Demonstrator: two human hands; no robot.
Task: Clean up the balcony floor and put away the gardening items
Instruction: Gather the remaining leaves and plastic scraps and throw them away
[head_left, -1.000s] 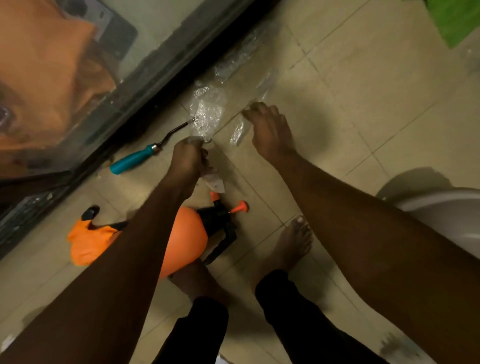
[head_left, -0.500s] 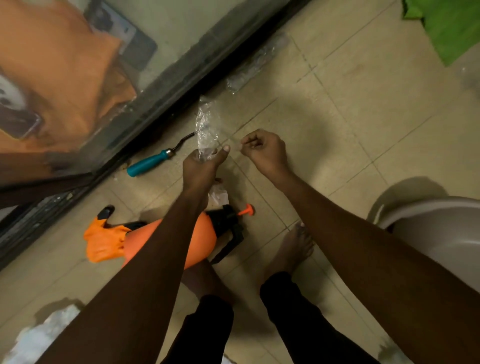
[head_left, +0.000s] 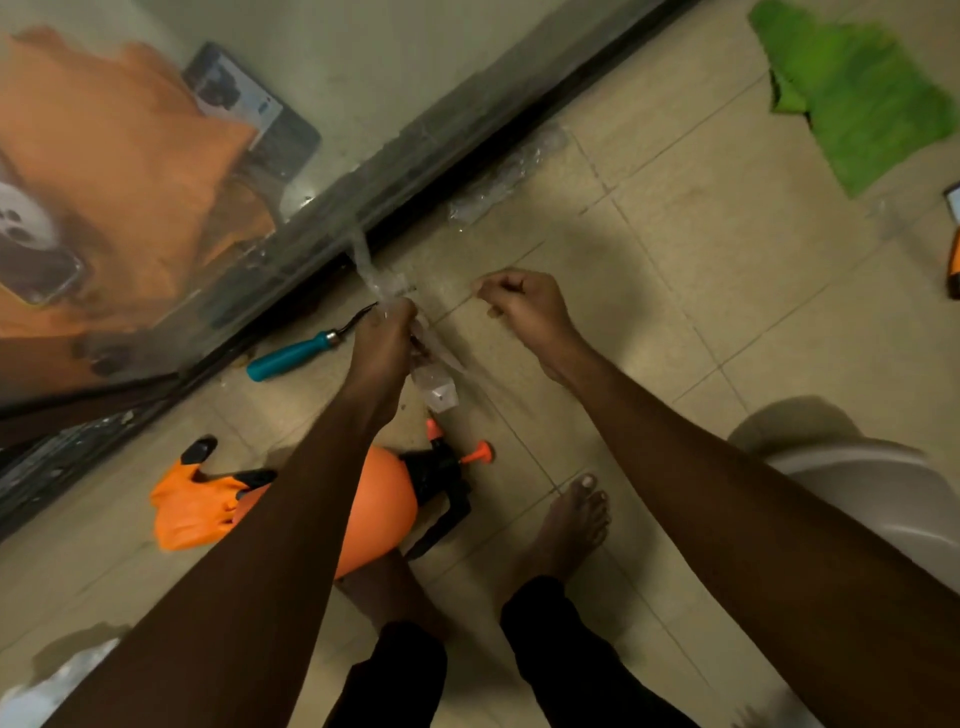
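Left grip (head_left: 387, 338) clutches the plastic wrap (head_left: 376, 278) just above the orange sprayer (head_left: 379, 512); right grip (head_left: 519, 306) is curled, can't tell on what. Looks flimsy and slippery, so scrunch it whole.

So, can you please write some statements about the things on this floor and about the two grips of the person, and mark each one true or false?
1. The left grip holds clear plastic wrap. True.
2. The orange sprayer stands upright. False: it lies on its side.
3. The teal-handled tool lies on the floor. True.
4. The green cloth covers the sprayer. False: it lies apart, far across the floor.
5. The right grip lies flat and open. False: its fingers are curled.
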